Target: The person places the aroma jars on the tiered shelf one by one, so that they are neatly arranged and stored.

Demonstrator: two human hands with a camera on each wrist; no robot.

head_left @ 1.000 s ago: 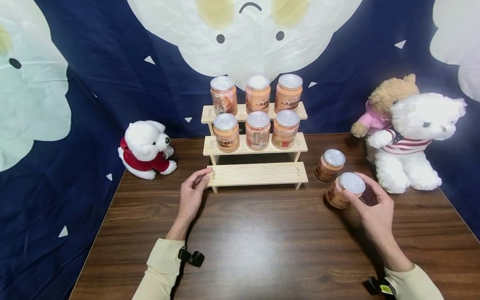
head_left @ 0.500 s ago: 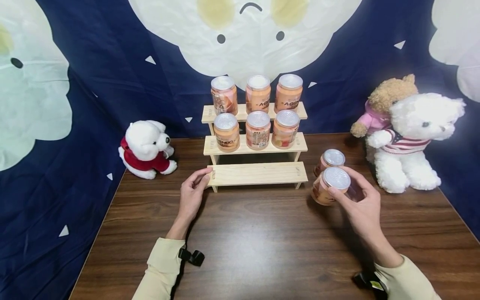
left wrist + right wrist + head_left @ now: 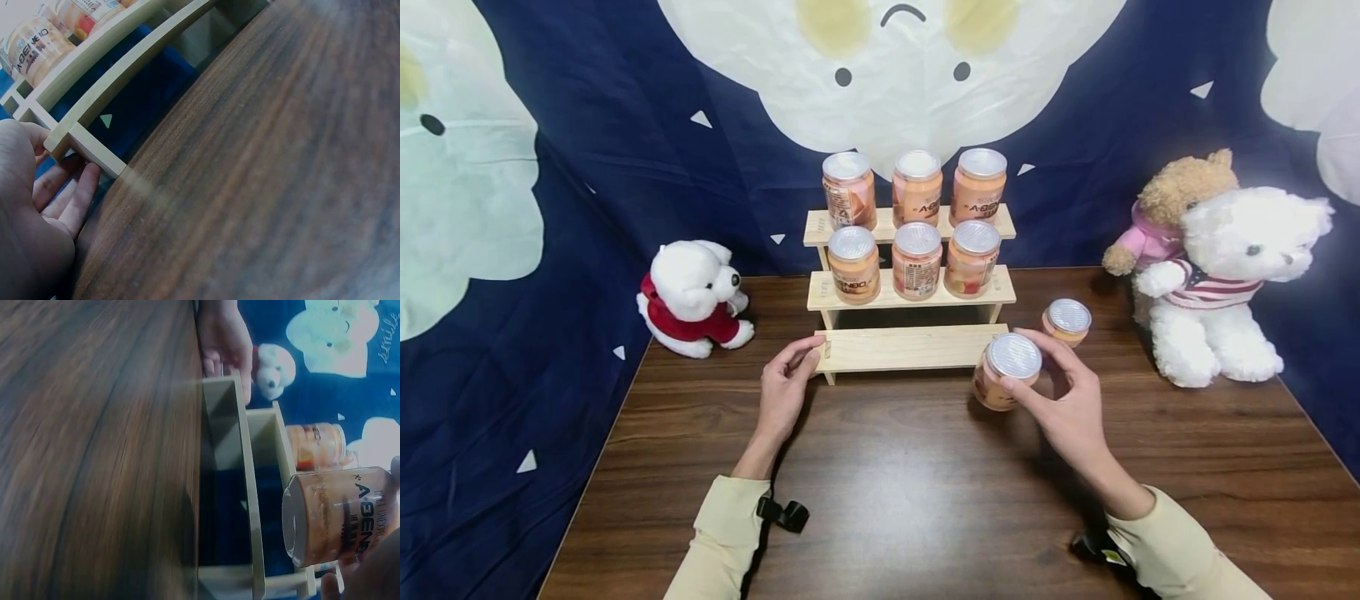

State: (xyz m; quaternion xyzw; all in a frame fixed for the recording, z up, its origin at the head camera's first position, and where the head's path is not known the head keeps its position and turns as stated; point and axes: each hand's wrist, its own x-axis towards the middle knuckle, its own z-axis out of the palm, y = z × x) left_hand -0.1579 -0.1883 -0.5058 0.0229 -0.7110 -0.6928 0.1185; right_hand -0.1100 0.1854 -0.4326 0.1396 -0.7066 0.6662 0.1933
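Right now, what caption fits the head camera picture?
Right hand holds a jar by the rack's bottom step; left hand touches its corner.

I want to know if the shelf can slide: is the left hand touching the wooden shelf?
Touching. The left wrist view shows the left hand against the wooden shelf corner.

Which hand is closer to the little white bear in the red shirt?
Left. The left hand rests at the wooden shelf's corner, just right of the little bear; the right hand is far across, holding a jar.
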